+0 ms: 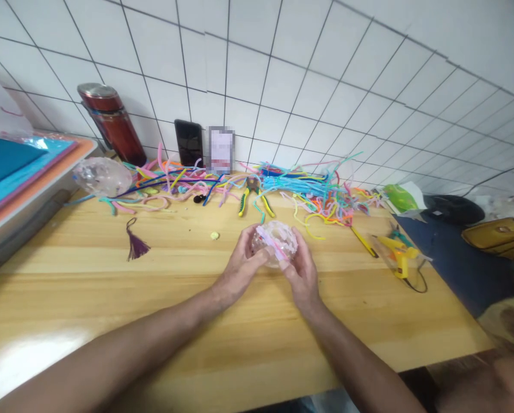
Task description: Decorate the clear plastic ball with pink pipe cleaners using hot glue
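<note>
Both my hands hold a clear faceted plastic ball [277, 240] above the middle of the wooden table [111, 310]. My left hand [242, 261] cups its left side with fingers curled round it. My right hand [300, 269] grips the right side, and a pale pink pipe cleaner [271, 241] lies across the ball between my thumbs. A second clear ball [102, 175] rests at the back left.
A heap of coloured pipe cleaners [308, 192] runs along the tiled wall, with yellow-handled pliers [252, 195] in it. A yellow glue gun [398, 252] lies at right, a purple tassel [136, 243] at left. A red flask [111, 123], a phone [189, 143] and stacked coloured sheets [16, 166] stand behind.
</note>
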Motion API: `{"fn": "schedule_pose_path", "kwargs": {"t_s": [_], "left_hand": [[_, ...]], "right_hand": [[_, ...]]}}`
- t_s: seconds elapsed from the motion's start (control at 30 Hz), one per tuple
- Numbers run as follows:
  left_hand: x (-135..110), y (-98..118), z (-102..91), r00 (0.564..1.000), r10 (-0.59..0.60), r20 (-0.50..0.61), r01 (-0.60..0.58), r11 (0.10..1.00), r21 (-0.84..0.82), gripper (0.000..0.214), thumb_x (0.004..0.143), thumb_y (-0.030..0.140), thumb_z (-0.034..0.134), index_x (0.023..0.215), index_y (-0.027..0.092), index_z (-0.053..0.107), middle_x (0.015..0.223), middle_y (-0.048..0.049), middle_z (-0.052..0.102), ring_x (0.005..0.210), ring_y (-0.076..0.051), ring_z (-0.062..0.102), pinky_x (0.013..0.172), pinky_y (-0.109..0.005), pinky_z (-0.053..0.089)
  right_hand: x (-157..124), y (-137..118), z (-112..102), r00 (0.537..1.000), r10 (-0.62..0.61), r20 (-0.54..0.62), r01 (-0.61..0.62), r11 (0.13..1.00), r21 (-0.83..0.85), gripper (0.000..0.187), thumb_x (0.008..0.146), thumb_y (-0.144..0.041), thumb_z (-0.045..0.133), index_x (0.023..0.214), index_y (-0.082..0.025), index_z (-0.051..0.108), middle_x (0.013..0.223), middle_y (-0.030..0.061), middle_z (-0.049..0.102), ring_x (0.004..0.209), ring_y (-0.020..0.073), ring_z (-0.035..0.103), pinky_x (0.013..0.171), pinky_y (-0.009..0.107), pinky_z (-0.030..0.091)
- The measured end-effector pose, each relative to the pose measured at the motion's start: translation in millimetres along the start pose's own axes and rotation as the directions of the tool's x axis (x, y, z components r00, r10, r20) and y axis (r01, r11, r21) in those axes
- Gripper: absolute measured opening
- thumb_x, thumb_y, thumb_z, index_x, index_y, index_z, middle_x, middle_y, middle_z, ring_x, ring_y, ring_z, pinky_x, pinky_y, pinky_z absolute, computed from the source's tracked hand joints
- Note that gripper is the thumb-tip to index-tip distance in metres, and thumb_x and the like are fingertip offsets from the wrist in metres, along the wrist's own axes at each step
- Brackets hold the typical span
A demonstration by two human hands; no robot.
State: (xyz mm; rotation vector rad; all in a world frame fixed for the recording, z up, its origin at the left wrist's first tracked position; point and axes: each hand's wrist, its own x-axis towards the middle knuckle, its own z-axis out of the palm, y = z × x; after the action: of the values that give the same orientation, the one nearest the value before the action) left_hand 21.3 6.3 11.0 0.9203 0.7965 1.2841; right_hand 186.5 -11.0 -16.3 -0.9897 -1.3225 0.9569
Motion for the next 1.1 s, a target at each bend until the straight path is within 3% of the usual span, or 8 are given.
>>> {"fn": "schedule_pose_path", "kwargs": {"t_s": [0.27,0.43,0.5,0.63,0.7,0.87,1.0,1.1], "left_hand": [[-2,3,3.3,0.998,-0.047,0.043,0.049,0.998,-0.046,0.084,0.079,0.049,0.090,0.149,0.022,0.053,0.156,-0.0142,0.064,0.150,-0.036,0.056,0.123,-0.046,0.048],[-4,1,5.3,0.998,-0.033,0.047,0.037,0.996,-0.076,0.113,0.073,0.051,0.095,0.165,0.024,0.036,0.174,-0.0170,0.042,0.154,-0.038,0.051,0.124,-0.048,0.048],[-4,1,5.8,0.998,-0.042,0.043,0.045,0.996,-0.078,0.121,0.069,0.053,0.098,0.166,0.022,0.033,0.173,-0.0194,0.042,0.152,-0.040,0.054,0.123,-0.049,0.049],[-5,6,6.6,0.996,-0.055,0.068,0.059,0.996,-0.062,0.105,0.071,0.054,0.097,0.156,0.021,0.046,0.154,-0.0177,0.064,0.142,-0.037,0.063,0.120,-0.047,0.051],[-7,9,6.8,0.996,-0.043,0.074,0.047,0.997,-0.062,0.095,0.075,0.052,0.095,0.153,0.023,0.050,0.150,-0.0152,0.067,0.140,-0.035,0.064,0.120,-0.046,0.051],[-9,10,4.6,0.994,-0.024,0.107,0.032,0.997,-0.077,0.093,0.078,0.053,0.093,0.157,0.026,0.050,0.157,-0.0132,0.064,0.146,-0.035,0.061,0.122,-0.046,0.049],[-4,-1,-0.2,0.994,0.002,0.107,0.011,0.993,-0.121,0.075,0.091,0.061,0.079,0.155,0.029,0.056,0.164,-0.0094,0.058,0.157,-0.034,0.049,0.130,-0.049,0.038],[1,-9,-2.6,0.995,-0.002,0.100,0.018,0.986,-0.163,0.070,0.094,0.063,0.074,0.153,0.029,0.059,0.163,-0.0091,0.060,0.156,-0.035,0.049,0.130,-0.051,0.038]], "right_hand": [[3,-2,0,0.996,-0.085,-0.028,0.085,0.996,0.006,0.077,0.093,-0.053,0.078,0.160,-0.026,0.051,0.163,0.0134,0.060,0.149,0.0335,0.060,0.120,0.051,0.054],[3,-3,0,0.992,-0.125,-0.031,0.125,0.992,0.003,0.073,0.095,-0.049,0.077,0.160,-0.028,0.050,0.162,0.0127,0.061,0.148,0.0319,0.061,0.120,0.051,0.054],[2,-1,-1,0.992,-0.127,-0.027,0.126,0.992,-0.023,0.075,0.095,-0.051,0.076,0.161,-0.027,0.049,0.163,0.0139,0.059,0.149,0.0333,0.059,0.122,0.054,0.052],[-1,2,-1,0.994,-0.113,0.004,0.113,0.990,-0.079,0.079,0.094,-0.052,0.075,0.163,-0.028,0.045,0.168,0.0147,0.053,0.155,0.0351,0.052,0.128,0.058,0.045],[-2,3,-2,0.994,-0.111,0.011,0.112,0.988,-0.102,0.080,0.094,-0.052,0.075,0.163,-0.029,0.044,0.169,0.0144,0.051,0.157,0.0353,0.049,0.130,0.059,0.042],[-2,-1,-1,0.995,-0.100,-0.001,0.100,0.989,-0.105,0.087,0.091,-0.060,0.075,0.165,-0.028,0.041,0.167,0.0161,0.052,0.157,0.0380,0.049,0.131,0.063,0.039],[-1,-3,-2,0.991,-0.136,-0.003,0.136,0.988,-0.077,0.083,0.093,-0.056,0.074,0.164,-0.028,0.043,0.166,0.0153,0.054,0.156,0.0381,0.051,0.130,0.062,0.041],[0,-2,-3,0.987,-0.158,0.010,0.158,0.985,-0.065,0.081,0.094,-0.054,0.075,0.164,-0.029,0.043,0.166,0.0149,0.053,0.156,0.0372,0.051,0.129,0.060,0.042]]}}
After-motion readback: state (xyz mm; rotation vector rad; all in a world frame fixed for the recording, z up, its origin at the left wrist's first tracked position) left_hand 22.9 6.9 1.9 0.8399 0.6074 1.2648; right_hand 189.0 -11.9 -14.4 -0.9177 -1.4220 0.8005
